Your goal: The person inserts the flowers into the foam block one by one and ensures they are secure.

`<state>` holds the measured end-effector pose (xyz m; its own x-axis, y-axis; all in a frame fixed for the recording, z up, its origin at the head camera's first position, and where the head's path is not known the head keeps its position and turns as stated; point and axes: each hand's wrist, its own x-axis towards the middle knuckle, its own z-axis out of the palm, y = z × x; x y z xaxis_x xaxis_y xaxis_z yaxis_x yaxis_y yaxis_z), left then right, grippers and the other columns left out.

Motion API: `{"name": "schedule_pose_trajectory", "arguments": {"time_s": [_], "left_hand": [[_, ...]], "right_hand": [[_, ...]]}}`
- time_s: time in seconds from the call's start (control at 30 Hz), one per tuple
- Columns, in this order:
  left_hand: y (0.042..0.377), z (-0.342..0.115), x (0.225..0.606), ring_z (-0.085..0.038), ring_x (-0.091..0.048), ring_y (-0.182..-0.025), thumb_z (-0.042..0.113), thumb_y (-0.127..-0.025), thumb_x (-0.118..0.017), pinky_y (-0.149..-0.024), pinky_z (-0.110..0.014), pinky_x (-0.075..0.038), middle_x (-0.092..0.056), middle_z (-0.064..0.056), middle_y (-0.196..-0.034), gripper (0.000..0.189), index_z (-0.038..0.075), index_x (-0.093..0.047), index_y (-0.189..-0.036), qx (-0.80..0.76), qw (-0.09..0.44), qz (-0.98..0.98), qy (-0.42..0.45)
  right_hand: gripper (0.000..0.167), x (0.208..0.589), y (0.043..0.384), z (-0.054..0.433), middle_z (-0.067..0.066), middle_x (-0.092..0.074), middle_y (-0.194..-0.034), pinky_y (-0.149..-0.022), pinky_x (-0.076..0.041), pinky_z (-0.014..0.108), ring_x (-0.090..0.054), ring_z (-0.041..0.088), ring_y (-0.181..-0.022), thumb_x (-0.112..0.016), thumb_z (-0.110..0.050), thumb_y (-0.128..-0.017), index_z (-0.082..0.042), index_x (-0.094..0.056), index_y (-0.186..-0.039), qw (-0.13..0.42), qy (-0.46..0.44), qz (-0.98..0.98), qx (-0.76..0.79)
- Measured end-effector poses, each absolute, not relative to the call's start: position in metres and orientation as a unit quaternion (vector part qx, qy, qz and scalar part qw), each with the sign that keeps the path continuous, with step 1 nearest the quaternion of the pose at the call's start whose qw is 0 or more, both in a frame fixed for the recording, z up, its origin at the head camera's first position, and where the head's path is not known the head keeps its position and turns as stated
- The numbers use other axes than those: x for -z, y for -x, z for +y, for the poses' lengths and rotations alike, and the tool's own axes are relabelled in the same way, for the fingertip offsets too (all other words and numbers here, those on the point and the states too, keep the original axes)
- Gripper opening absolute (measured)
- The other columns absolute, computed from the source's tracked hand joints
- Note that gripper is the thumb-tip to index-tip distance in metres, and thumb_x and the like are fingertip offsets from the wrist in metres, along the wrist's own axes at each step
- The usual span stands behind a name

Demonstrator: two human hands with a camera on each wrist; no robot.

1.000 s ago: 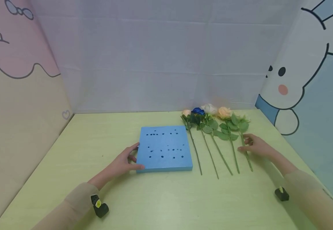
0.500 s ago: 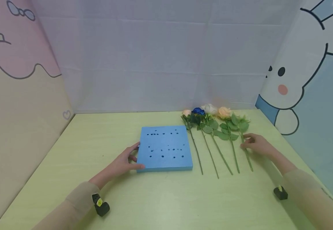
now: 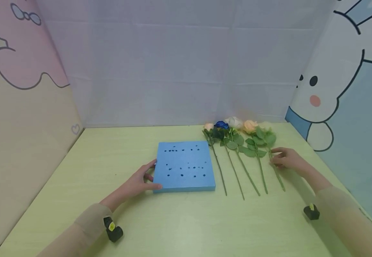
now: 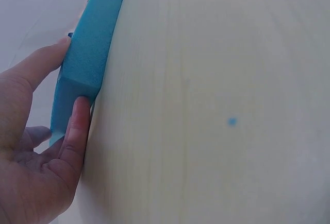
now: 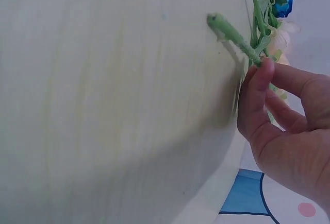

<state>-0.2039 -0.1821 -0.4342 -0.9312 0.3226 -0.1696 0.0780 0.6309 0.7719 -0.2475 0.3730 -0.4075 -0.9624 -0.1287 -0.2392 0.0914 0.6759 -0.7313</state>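
A blue foam block [image 3: 184, 166] with rows of small dark holes lies flat on the table. My left hand [image 3: 140, 180] grips its near left corner, thumb on the top face and fingers along the side; the left wrist view shows the fingertips against the foam's edge [image 4: 87, 59]. At the right, my right hand [image 3: 287, 159] pinches the green stem of the rightmost artificial rose [image 3: 279, 178], a pale bloom with green leaves. In the right wrist view the cut end of that stem [image 5: 227, 31] points out past the thumb and fingertips, its shadow beside it on the table.
Between block and right hand lie several other artificial roses: a pink one [image 3: 208, 126], a blue one [image 3: 222, 125], a white one [image 3: 234, 122] and a peach one [image 3: 250, 126]. A white cloth [image 3: 157, 71] hangs behind the pale yellow table [image 3: 173, 225]; cartoon-printed walls flank it.
My right hand has closed its thumb and fingers on the rightmost rose's stem, whose lower end has shifted slightly right. The left hand stays on the foam block.
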Motion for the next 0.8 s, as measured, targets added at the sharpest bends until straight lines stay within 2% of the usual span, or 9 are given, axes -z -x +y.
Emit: {"name": "schedule_pose_trajectory", "arguments": {"time_s": [0.23,0.53,0.63,0.8], "left_hand": [[0.203,-0.183,0.434,-0.023,-0.055,-0.111,0.041,-0.080,-0.081,-0.081,-0.028,-0.045,-0.031,-0.010,-0.160,0.105,0.018,-0.017,-0.160,-0.414,0.149,0.890,-0.116],[0.203,-0.182,0.434,-0.022,-0.055,-0.110,0.039,-0.078,-0.083,-0.082,-0.030,-0.045,-0.032,-0.007,-0.160,0.105,0.020,-0.019,-0.159,-0.423,0.149,0.888,-0.103],[0.203,-0.182,0.434,-0.021,-0.055,-0.110,0.039,-0.078,-0.083,-0.083,-0.030,-0.045,-0.032,-0.007,-0.160,0.105,0.021,-0.019,-0.159,-0.423,0.149,0.888,-0.103],[0.204,-0.183,0.435,-0.021,-0.056,-0.110,0.039,-0.078,-0.083,-0.083,-0.030,-0.045,-0.032,-0.006,-0.160,0.105,0.021,-0.019,-0.159,-0.424,0.149,0.887,-0.103]], "right_hand": [[0.068,0.406,0.251,0.376,0.019,-0.069,-0.109,-0.071,-0.056,0.022,-0.066,0.001,-0.073,-0.062,-0.012,-0.096,0.017,-0.027,-0.146,0.134,0.010,0.888,0.440],[0.068,0.390,0.258,0.376,0.001,-0.067,-0.099,-0.075,-0.057,0.025,-0.067,0.002,-0.080,-0.063,-0.013,-0.096,0.010,-0.027,-0.150,0.110,0.013,0.884,0.454],[0.068,0.385,0.262,0.375,-0.002,-0.065,-0.099,-0.076,-0.057,0.025,-0.067,0.003,-0.082,-0.062,-0.014,-0.097,0.009,-0.026,-0.151,0.100,0.018,0.884,0.457],[0.068,0.378,0.267,0.371,0.001,-0.063,-0.104,-0.078,-0.056,0.022,-0.067,0.001,-0.083,-0.062,-0.015,-0.098,0.007,-0.027,-0.151,0.079,0.028,0.885,0.458]]}}
